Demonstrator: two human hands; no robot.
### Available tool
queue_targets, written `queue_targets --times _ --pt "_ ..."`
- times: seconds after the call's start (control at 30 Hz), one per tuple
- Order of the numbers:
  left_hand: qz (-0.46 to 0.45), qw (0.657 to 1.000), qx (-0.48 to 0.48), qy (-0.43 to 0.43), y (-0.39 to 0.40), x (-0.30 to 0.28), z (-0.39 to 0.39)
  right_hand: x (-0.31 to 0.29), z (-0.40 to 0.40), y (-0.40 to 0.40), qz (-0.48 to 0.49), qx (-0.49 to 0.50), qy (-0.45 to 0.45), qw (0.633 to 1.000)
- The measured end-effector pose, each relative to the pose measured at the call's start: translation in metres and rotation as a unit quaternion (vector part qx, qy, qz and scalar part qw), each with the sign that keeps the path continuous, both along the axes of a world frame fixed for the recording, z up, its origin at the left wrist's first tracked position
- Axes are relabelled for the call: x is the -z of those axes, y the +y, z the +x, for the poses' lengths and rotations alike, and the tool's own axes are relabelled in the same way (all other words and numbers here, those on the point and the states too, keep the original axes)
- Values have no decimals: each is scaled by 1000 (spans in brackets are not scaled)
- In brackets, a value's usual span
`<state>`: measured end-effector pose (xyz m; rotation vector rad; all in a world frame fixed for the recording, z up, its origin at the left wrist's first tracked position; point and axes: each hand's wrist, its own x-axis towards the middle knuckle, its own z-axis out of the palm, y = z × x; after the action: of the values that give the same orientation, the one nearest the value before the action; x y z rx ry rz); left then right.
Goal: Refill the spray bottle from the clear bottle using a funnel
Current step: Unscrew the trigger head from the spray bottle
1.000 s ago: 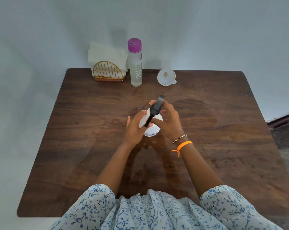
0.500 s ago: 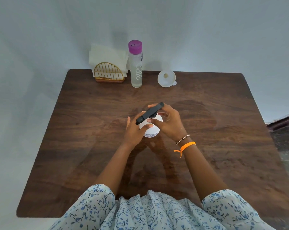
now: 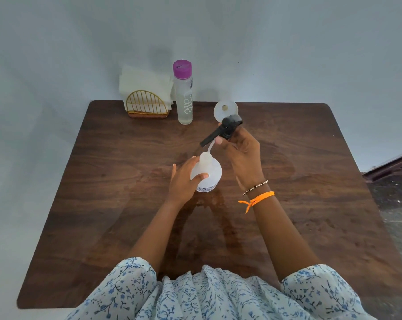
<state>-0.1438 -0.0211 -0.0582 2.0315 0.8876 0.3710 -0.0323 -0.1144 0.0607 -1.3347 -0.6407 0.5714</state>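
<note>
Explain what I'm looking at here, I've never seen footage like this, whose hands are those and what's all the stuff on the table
There is no machine here: a person wears a camera on the head, so the picture looks forward and down over their own arms. The surface is a dark wooden table.

The left hand steadies a white spray bottle that stands on the table. The right hand holds the black spray head, lifted off the bottle, though its thin tube still reaches into the neck.

At the far edge stand a gold wire napkin holder with white napkins, a clear bottle with a purple cap on, and a white funnel. Nobody touches these yet, so no pouring has begun.
</note>
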Motion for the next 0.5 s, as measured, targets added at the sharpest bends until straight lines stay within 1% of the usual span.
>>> queue_targets --times 0.3,0.5 --pt "4 1000 -4 18 -4 -4 0 -36 13 3 117 60 103 986" --pt "4 1000 -5 22 -4 -3 0 -50 26 -1 126 91 162 974"
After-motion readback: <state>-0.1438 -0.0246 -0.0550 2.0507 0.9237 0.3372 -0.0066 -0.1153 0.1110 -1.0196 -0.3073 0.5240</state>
